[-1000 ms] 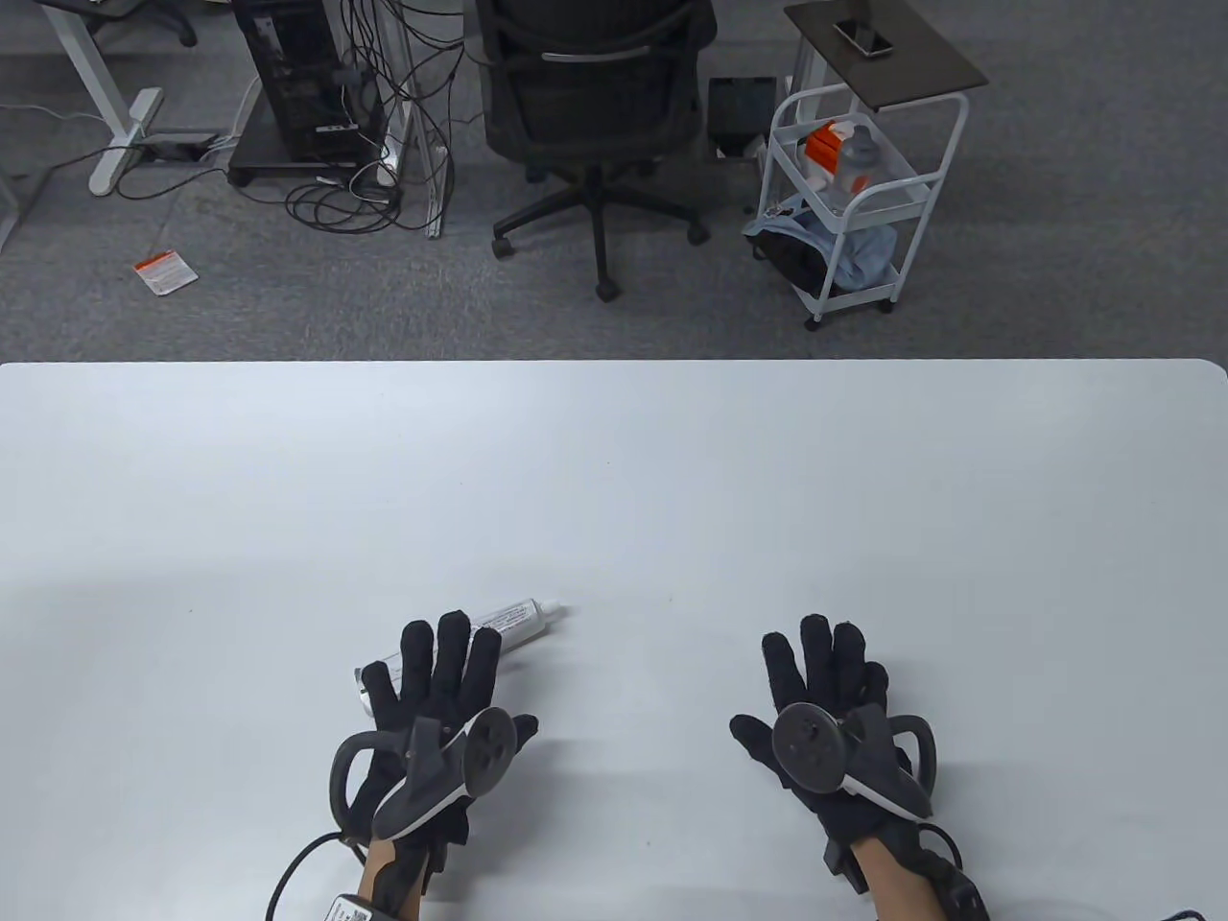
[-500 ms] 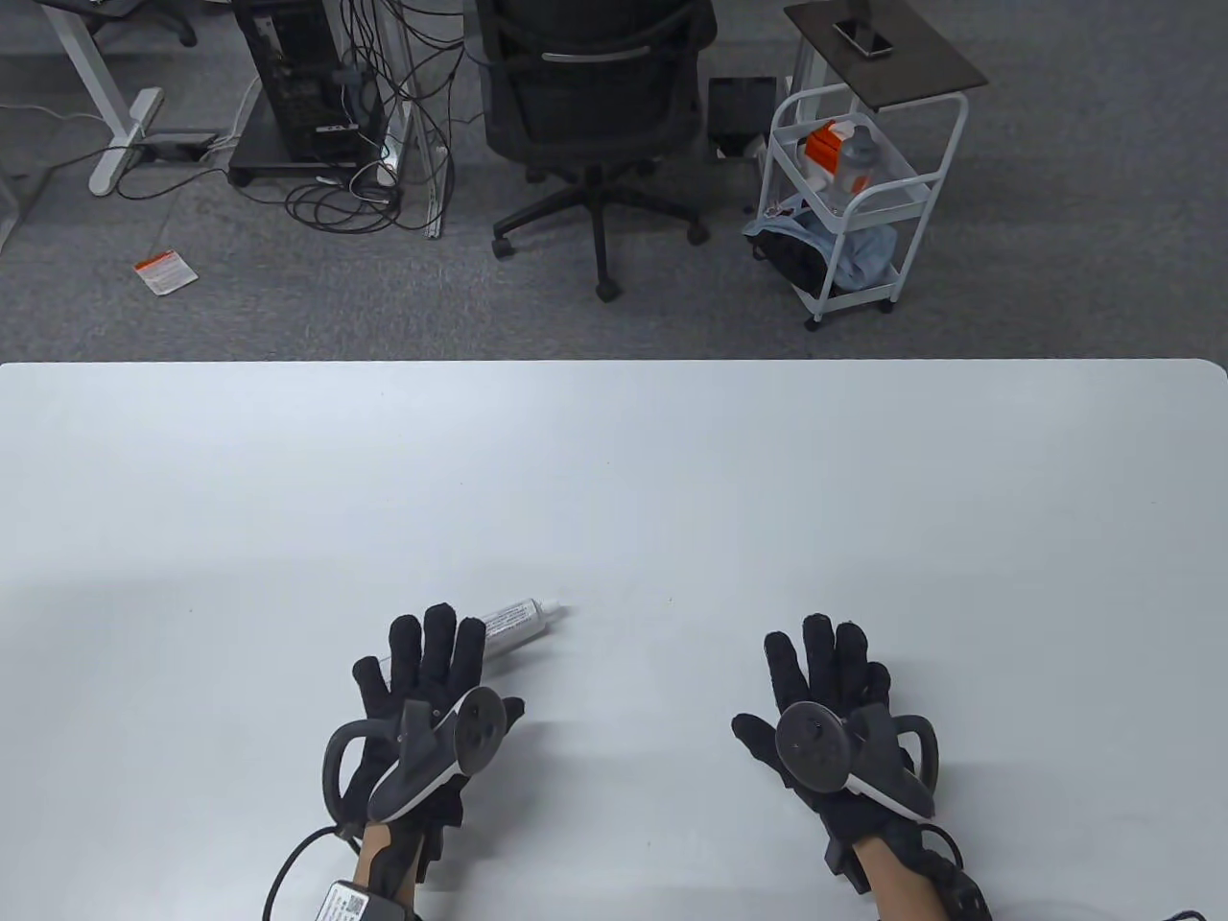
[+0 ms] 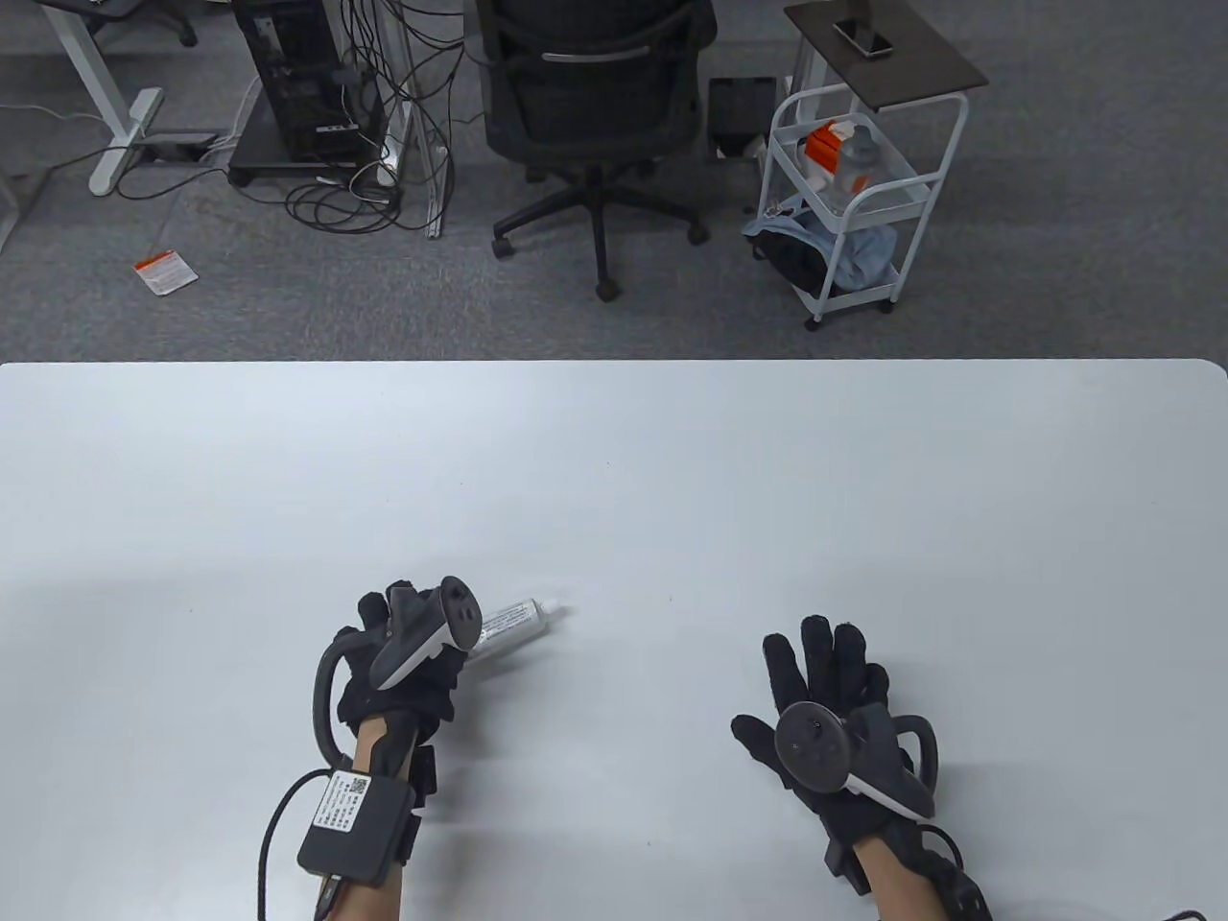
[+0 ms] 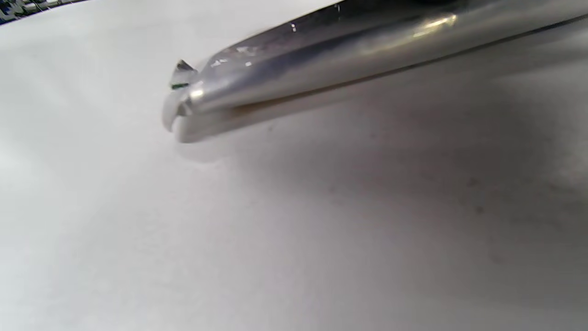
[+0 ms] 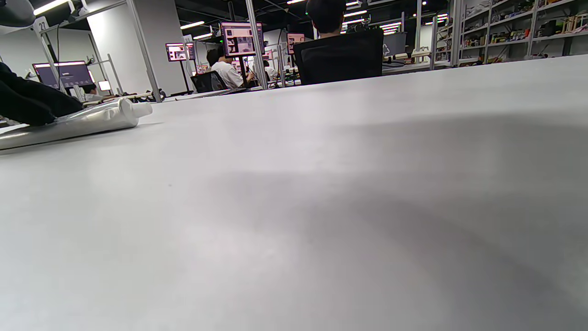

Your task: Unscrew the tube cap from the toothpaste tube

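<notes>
A silver toothpaste tube [image 3: 513, 620] lies on the white table [image 3: 614, 451], its white cap [image 3: 555, 605] pointing right. My left hand [image 3: 398, 633] is curled over the tube's rear half and grips it; its fingertips are hidden under the tracker. The left wrist view shows the tube's body [image 4: 344, 59] and crimped end [image 4: 180, 99] just above the table. My right hand [image 3: 820, 672] rests flat on the table, fingers spread, empty, well right of the cap. In the right wrist view the tube [image 5: 87, 123] and cap [image 5: 140, 109] lie at the far left, with the left glove [image 5: 27, 105] on top.
Beyond the table's far edge stand an office chair [image 3: 595, 106] and a white cart [image 3: 854, 192]. A cable and sensor box [image 3: 350, 825] hang at my left wrist.
My left hand slid forward over the tube, rolled and curled its fingers down around it. The tube has barely shifted. My right hand has not moved.
</notes>
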Demonstrator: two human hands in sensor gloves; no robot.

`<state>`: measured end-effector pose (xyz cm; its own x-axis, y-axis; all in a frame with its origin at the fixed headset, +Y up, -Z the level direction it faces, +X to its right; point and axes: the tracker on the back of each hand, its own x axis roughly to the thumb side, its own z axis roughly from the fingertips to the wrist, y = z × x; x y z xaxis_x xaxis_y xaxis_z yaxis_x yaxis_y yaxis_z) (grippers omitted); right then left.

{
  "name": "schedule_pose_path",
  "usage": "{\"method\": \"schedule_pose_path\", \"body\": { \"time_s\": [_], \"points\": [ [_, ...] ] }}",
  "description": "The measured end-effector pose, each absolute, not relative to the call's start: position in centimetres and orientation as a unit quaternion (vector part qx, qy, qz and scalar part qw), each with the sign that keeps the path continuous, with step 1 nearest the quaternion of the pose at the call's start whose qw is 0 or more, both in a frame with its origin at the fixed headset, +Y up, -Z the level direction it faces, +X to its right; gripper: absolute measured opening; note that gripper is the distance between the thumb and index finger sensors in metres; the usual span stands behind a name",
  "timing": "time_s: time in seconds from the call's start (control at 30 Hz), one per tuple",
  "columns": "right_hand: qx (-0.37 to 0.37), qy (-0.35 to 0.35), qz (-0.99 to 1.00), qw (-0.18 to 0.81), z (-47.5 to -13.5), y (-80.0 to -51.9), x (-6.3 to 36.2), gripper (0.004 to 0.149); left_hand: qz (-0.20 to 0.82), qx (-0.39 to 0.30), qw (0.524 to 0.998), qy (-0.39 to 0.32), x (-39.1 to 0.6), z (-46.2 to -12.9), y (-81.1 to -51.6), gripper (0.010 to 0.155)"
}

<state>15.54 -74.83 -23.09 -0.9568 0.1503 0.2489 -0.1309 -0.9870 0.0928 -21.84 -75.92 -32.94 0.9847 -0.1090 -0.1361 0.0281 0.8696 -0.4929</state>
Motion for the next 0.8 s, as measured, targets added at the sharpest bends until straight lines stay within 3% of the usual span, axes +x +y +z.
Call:
{"method": "schedule_pose_path", "body": {
  "time_s": [0.3,0.53,0.63,0.7,0.8],
  "points": [
    [0.131,0.034,0.988,0.068,-23.0,-74.8,15.4,0.082,-0.063,-0.212,0.973,0.057,-20.8,-32.0,-76.0,0.054],
    [0.132,0.032,0.989,0.065,-23.0,-74.8,15.3,0.082,-0.171,-0.111,0.978,0.049,-17.9,-29.9,-75.5,0.052],
    [0.134,0.031,0.989,0.063,-22.9,-74.8,15.2,0.082,-0.168,-0.111,0.978,0.051,-17.6,-29.6,-75.5,0.051],
    [0.134,0.029,0.989,0.062,-22.9,-74.7,15.1,0.082,-0.172,-0.12,0.977,0.041,-17.5,-29.6,-75.8,0.06],
    [0.133,0.025,0.989,0.062,-22.9,-74.6,15.1,0.082,-0.179,-0.106,0.978,0.034,-17.3,-29.4,-76.0,0.056]
  ]
}}
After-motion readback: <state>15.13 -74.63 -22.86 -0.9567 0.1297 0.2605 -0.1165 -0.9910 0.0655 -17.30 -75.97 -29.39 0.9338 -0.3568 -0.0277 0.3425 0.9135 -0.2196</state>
